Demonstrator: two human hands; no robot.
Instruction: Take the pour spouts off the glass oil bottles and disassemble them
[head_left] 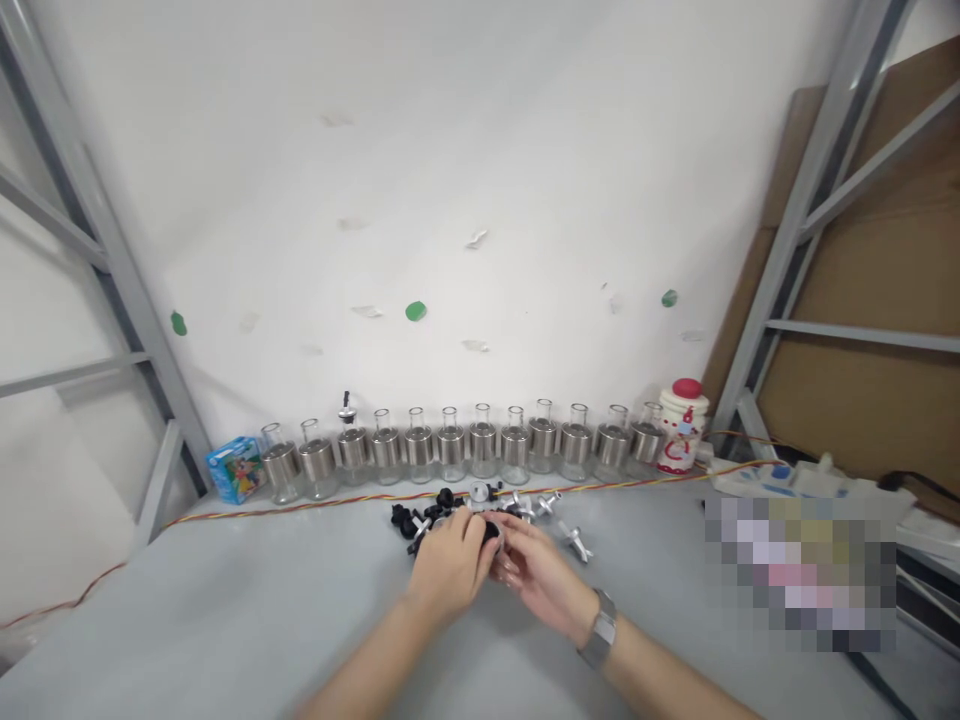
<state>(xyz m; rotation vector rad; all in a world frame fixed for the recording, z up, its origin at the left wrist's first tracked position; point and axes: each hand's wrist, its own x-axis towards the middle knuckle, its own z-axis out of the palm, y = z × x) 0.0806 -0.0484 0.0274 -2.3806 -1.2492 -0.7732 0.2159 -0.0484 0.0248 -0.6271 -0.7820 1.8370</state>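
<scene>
Both hands — left hand (450,562), right hand (534,570) — pinch one small black-and-silver cap (491,530) beside the loose caps (420,520).

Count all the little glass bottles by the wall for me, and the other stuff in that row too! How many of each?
Glass bottles with metal bands: 12
White jar with red lid: 1
Blue box: 1
Total: 14
The small caps in the pile by the left hand and right hand overlap too much to count.

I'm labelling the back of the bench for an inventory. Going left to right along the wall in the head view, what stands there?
Blue box → row of glass bottles with metal collars → white jar with red lid → white power strip.
</scene>
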